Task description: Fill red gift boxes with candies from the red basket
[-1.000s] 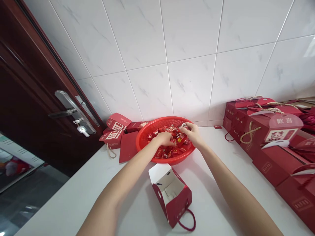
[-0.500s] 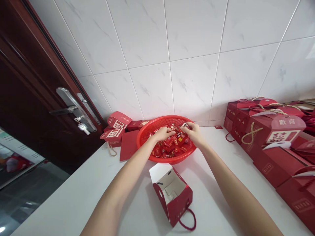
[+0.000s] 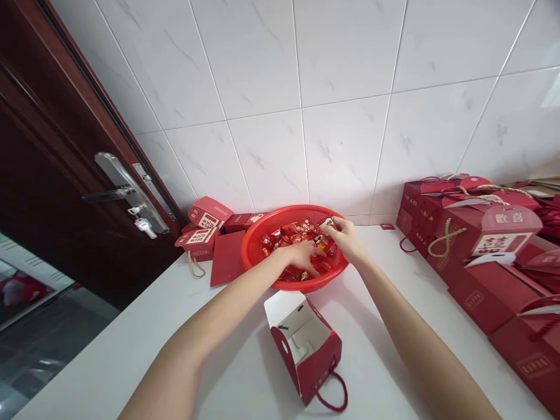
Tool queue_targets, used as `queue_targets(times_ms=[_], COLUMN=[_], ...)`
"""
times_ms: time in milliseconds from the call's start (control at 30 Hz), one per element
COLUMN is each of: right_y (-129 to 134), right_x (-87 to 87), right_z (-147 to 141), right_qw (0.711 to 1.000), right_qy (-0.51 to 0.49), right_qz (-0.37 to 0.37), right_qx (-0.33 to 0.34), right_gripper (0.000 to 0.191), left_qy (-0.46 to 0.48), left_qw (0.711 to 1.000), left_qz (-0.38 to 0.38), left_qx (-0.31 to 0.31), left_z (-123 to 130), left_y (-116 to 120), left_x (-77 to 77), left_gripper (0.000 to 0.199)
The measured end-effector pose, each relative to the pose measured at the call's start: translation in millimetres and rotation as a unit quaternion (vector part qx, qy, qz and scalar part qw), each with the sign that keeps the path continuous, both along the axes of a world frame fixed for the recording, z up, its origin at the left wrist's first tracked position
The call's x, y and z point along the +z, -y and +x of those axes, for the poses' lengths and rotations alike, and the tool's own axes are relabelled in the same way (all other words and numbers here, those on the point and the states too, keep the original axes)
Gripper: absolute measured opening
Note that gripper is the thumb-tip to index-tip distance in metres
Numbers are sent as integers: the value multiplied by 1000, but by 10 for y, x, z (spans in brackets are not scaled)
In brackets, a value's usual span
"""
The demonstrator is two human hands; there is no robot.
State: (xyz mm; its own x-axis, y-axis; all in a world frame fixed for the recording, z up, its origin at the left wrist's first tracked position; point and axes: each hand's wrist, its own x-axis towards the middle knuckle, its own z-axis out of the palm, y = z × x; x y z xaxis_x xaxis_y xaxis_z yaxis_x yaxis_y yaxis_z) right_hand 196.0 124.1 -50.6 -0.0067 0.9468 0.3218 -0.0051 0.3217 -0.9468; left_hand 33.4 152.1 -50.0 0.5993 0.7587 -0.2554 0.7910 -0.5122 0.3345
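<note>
In the head view a red plastic basket (image 3: 258,274) holds several red-wrapped candies (image 3: 286,233). My left hand (image 3: 304,255) reaches down into it, fingers apart and touching the wrappers; no candy shows in its grip. Over the basket's right side, my right hand (image 3: 345,236) pinches a white-and-red wrapped candy (image 3: 327,224) between thumb and fingers. In front of the basket, between my forearms, an open dark red gift box (image 3: 321,361) shows its white inside, with a cord handle (image 3: 336,402) lying on the table.
Several red gift boxes (image 3: 476,291) with rope handles line the right side of the white table (image 3: 376,361). Smaller red boxes (image 3: 203,233) and a flat red card (image 3: 227,256) lie left of the basket. A tiled wall (image 3: 271,163) stands behind, and a dark door (image 3: 52,175) is at left.
My left hand has moved down and slightly right, deeper into the candies, and its fingers have spread. My right hand keeps its candy in nearly the same place.
</note>
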Motion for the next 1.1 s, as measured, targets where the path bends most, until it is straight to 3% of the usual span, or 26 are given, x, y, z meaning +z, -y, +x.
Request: queue_targets(times_ms=[100, 267, 567, 900, 1100], right_y=[-9, -12, 39, -9, -12], right_x=[-16, -15, 62, 59, 56], right_z=[-1, -6, 21, 17, 14], right_qw=[1000, 1000, 996, 981, 982], right_qy=[1, -8, -71, -160, -163], right_qz=[-3, 2, -23, -63, -58], right_qx=[7, 3, 55, 84, 76], right_gripper=[33, 34, 32, 44, 41], left_qy=[-68, -45, 32, 216, 239], left_qw=[997, 998, 996, 972, 967], left_qz=[19, 27, 44, 51, 42], left_qx=[-4, 19, 75, 81, 82], left_z=[73, 29, -181, -167, -197], left_y=[27, -20, -173, -157, -182], left_x=[-30, -7, -27, 61, 47], left_gripper=[75, 36, 18, 32, 27])
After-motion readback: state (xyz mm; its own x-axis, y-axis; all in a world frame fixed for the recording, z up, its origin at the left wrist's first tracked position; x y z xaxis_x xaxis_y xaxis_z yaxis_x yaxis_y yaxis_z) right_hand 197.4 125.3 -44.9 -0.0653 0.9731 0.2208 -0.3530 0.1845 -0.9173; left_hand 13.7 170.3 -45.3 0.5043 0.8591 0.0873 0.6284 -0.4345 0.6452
